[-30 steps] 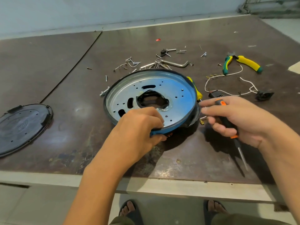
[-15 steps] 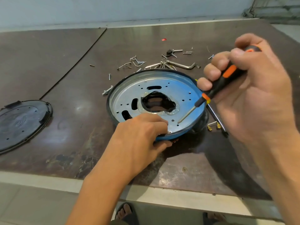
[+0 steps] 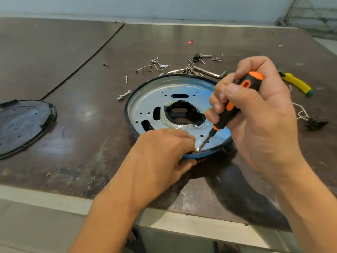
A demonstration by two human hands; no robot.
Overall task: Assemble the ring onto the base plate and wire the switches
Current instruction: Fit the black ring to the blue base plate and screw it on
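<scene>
Holding the base plate flat on the counter with the left hand, curled over the near rim and the ring seated round it, probably to stop both turning. Gripping a screwdriver in the right hand above the plate's right half, slanted down with the tip at the near rim just beside the left fingertips, likely seating a fixing screw; too small to confirm. With loose screws strewn just behind the plate, within reach, and a wired switch well right of it, apparently unconnected.
</scene>
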